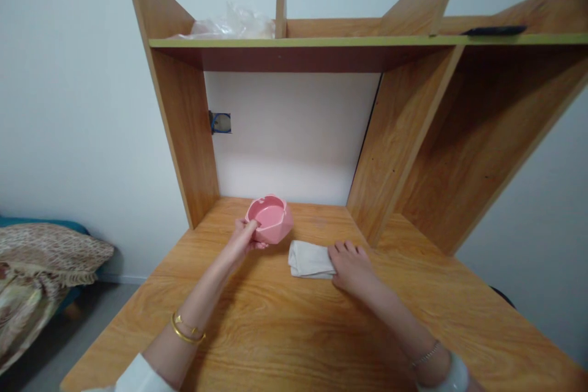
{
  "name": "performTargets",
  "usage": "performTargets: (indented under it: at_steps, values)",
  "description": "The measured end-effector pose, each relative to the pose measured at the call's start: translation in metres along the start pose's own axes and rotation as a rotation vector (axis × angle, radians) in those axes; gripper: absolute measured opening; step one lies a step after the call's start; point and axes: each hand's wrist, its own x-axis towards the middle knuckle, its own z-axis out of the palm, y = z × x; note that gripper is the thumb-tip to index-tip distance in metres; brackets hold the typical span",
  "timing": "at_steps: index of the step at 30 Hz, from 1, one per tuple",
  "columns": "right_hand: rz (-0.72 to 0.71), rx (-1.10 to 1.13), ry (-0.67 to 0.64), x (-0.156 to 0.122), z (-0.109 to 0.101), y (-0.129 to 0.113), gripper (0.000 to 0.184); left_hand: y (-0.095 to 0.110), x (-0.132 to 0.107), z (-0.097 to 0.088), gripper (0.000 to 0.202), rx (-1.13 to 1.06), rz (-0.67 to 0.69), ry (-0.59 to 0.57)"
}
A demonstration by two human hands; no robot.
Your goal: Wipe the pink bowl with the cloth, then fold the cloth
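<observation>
A pink, faceted ashtray (271,211) with notches in its rim is held tilted above the desk. My left hand (247,234) grips its near left side, thumb over the rim and fingers underneath. To the right, a folded whitish cloth (310,259) lies flat on the wooden desk (275,318). The right edge of the cloth is in my right hand (351,264), whose fingers curl over it; the thumb is partly hidden. Ashtray and cloth are apart.
Above the desk runs a shelf (321,43) with upright dividers, a clear plastic bag (234,23) and a dark flat object (495,30). A wall socket opening (221,123) shows at the back left. Patterned fabric (41,269) covers furniture at far left.
</observation>
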Motion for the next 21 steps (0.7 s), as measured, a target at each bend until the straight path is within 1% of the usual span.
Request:
performTargets:
  at_steps: [2, 4, 5, 7, 9, 10, 11, 14, 16, 18, 21]
  values:
    - [-0.069, 0.083, 0.019, -0.001, 0.003, 0.008, 0.038, -0.016, -0.001, 0.005, 0.027, 0.017, -0.011, 0.011]
    - [-0.130, 0.156, 0.060, 0.002, 0.007, 0.006, 0.045, -0.031, -0.002, 0.008, 0.024, 0.030, -0.016, 0.016]
    - [-0.141, 0.172, 0.080, 0.004, 0.009, 0.003, 0.045, -0.038, -0.002, 0.009, 0.024, 0.037, -0.017, 0.015]
    - [-0.142, 0.190, 0.105, 0.008, 0.013, -0.002, 0.036, -0.046, -0.003, 0.008, 0.024, 0.044, -0.014, 0.017]
    - [-0.136, 0.240, 0.112, 0.011, 0.017, -0.002, 0.021, -0.048, -0.003, 0.004, 0.024, 0.015, -0.003, 0.008]
    - [-0.128, 0.280, 0.109, 0.012, 0.018, 0.000, 0.018, -0.048, -0.002, 0.001, 0.024, -0.015, 0.001, -0.002]
    - [-0.117, 0.324, 0.105, 0.012, 0.020, 0.004, 0.018, -0.047, -0.001, -0.001, 0.023, -0.051, 0.001, -0.015]
    - [-0.092, 0.425, 0.091, 0.013, 0.023, 0.012, 0.032, -0.044, 0.000, -0.007, 0.021, -0.158, -0.040, -0.044]
    - [-0.091, 0.418, 0.107, 0.013, 0.025, 0.012, 0.031, -0.043, 0.000, -0.008, 0.020, -0.200, -0.067, -0.044]
    - [-0.100, 0.361, 0.138, 0.012, 0.026, 0.008, 0.022, -0.044, -0.001, -0.008, 0.019, -0.207, -0.069, -0.033]
    - [-0.121, 0.320, 0.167, 0.014, 0.030, 0.004, 0.016, -0.047, -0.001, -0.008, 0.022, -0.178, -0.059, -0.034]
